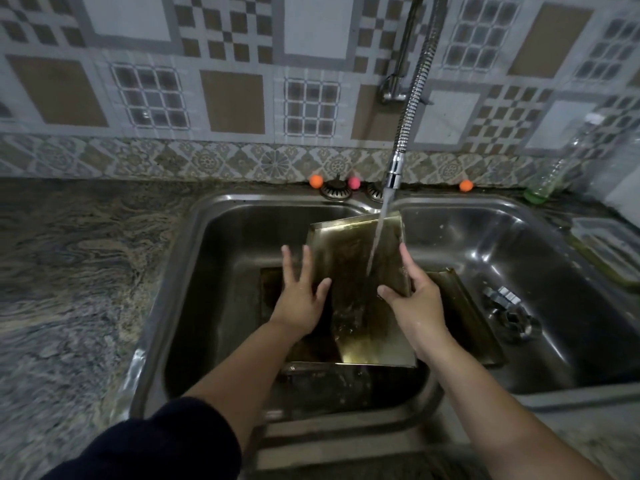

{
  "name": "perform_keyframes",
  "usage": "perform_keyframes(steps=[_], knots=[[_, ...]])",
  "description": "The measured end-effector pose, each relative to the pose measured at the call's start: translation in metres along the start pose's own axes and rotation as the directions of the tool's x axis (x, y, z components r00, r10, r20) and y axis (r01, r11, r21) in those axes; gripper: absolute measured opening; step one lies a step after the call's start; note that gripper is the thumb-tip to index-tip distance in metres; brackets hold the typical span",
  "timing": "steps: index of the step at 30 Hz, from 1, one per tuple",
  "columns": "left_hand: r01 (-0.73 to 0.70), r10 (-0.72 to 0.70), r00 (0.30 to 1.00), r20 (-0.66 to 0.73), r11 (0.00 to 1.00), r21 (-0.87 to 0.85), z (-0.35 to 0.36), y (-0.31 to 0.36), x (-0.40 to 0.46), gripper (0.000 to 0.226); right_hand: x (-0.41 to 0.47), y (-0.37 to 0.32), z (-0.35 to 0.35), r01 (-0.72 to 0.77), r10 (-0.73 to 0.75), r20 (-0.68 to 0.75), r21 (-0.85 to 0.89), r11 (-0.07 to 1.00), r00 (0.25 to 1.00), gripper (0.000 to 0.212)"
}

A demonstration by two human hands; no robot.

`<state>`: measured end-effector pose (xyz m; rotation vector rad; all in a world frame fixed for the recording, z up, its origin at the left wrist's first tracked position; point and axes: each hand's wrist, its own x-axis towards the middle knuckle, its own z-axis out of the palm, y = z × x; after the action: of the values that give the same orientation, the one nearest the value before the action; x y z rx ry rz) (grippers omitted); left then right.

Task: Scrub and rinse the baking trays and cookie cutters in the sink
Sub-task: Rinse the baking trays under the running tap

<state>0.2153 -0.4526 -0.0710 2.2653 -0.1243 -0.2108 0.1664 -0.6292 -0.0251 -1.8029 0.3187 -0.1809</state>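
Under the running faucet, tilted baking tray takes the stream. Right hand clamps its right edge; left hand, fingers spread, presses its left side. Cookie cutters lie in the right basin.

We note a silver-grey steel sink, a tray stained dark brown, a desk of swirled grey-beige stone, wall tiles in brown, white and grey checks, two orange balls, one pink ball, a navy sleeve.

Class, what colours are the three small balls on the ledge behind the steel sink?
Two orange balls and one pink ball, seen in the head view.
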Motion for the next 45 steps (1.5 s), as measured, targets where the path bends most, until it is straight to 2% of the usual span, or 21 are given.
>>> perform_keyframes(steps=[2, 3, 5, 8, 11, 13, 15, 19, 23, 26, 29, 31, 33, 34, 37, 40, 42, 45], knots=[[0.076, -0.075, 0.997, 0.016, 0.951, -0.3, -0.01, -0.005, -0.009, 0.085, 0.004, 0.002, 0.001, -0.013, 0.012, 0.027, 0.037, 0.999, 1.0, 0.081], [0.097, -0.093, 0.995, 0.029, 0.914, -0.394, -0.014, -0.006, -0.014, 0.085, 0.004, 0.003, 0.002, -0.019, 0.017, 0.038, 0.048, 0.999, 0.999, 0.08], [0.073, -0.077, 0.997, 0.014, 0.855, -0.514, -0.022, -0.008, -0.023, 0.071, 0.005, 0.008, 0.006, -0.017, 0.016, 0.065, 0.015, 1.0, 0.998, 0.078], [0.02, -0.052, 0.998, -0.033, 0.785, -0.62, -0.028, -0.01, -0.033, 0.055, 0.007, 0.018, 0.017, -0.058, 0.081, 0.173, -0.136, 0.989, 0.982, 0.08], [-0.043, -0.052, 0.986, -0.156, 0.833, -0.551, -0.029, -0.012, -0.034, 0.062, 0.011, 0.02, 0.029, -0.129, 0.221, 0.259, -0.329, 0.935, 0.94, 0.08], [-0.069, -0.052, 0.973, -0.223, 0.862, -0.503, -0.026, -0.012, -0.035, 0.069, 0.011, 0.02, 0.034, -0.106, 0.264, 0.276, -0.479, 0.871, 0.924, 0.076], [-0.088, -0.044, 0.963, -0.266, 0.882, -0.463, -0.02, -0.011, -0.037, 0.071, 0.009, 0.015, 0.043, -0.067, 0.273, 0.322, -0.528, 0.846, 0.906, 0.072], [-0.112, -0.004, 0.947, -0.322, 0.933, -0.343, -0.006, 0.0, -0.045, 0.074, 0.008, -0.009, 0.066, -0.014, 0.206, 0.364, -0.465, 0.885, 0.908, 0.073], [-0.198, 0.098, 0.932, -0.349, 0.944, -0.262, 0.012, 0.016, -0.054, 0.067, 0.015, -0.042, 0.08, 0.063, 0.079, 0.314, -0.417, 0.907, 0.946, 0.077], [-0.189, 0.118, 0.918, -0.38, 0.97, -0.154, 0.021, 0.031, -0.06, 0.065, 0.027, -0.063, 0.082, 0.107, -0.035, 0.19, -0.384, 0.917, 0.981, 0.081], [-0.19, 0.179, 0.907, -0.381, 0.982, 0.009, 0.027, 0.048, -0.066, 0.073, 0.04, -0.076, 0.072, 0.047, -0.053, -0.01, -0.324, 0.945, 0.999, 0.083], [-0.192, 0.221, 0.904, -0.366, 0.975, 0.114, 0.029, 0.055, -0.067, 0.079, 0.042, -0.08, 0.064, 0.002, -0.02, -0.085, -0.211, 0.977, 0.996, 0.081], [-0.198, 0.256, 0.905, -0.34, 0.961, 0.195, 0.028, 0.061, -0.069, 0.076, 0.039, -0.082, 0.055, 0.026, -0.032, -0.086, -0.066, 0.997, 0.996, 0.085], [-0.222, 0.276, 0.909, -0.313, 0.955, 0.199, 0.027, 0.063, -0.071, 0.07, 0.038, -0.082, 0.05, 0.056, -0.057, -0.075, -0.008, 0.998, 0.996, 0.087], [-0.334, 0.338, 0.93, -0.146, 0.941, 0.053, 0.032, 0.061, -0.071, 0.056, 0.041, -0.077, 0.028, 0.149, -0.15, 0.001, 0.141, 0.979, 0.989, 0.089], [-0.258, 0.257, 0.964, -0.062, 0.966, -0.01, 0.041, 0.057, -0.057, 0.049, 0.039, -0.069, 0.007, 0.181, -0.196, 0.096, 0.143, 0.973, 0.976, 0.084], [-0.22, 0.215, 0.972, -0.098, 0.974, -0.05, 0.048, 0.066, -0.044, 0.049, 0.037, -0.061, -0.001, 0.209, -0.222, 0.116, 0.11, 0.972, 0.968, 0.079], [-0.239, 0.221, 0.954, -0.201, 0.968, -0.072, 0.053, 0.085, -0.023, 0.049, 0.032, -0.052, -0.01, 0.206, -0.226, 0.091, 0.187, 0.96, 0.97, 0.074]])
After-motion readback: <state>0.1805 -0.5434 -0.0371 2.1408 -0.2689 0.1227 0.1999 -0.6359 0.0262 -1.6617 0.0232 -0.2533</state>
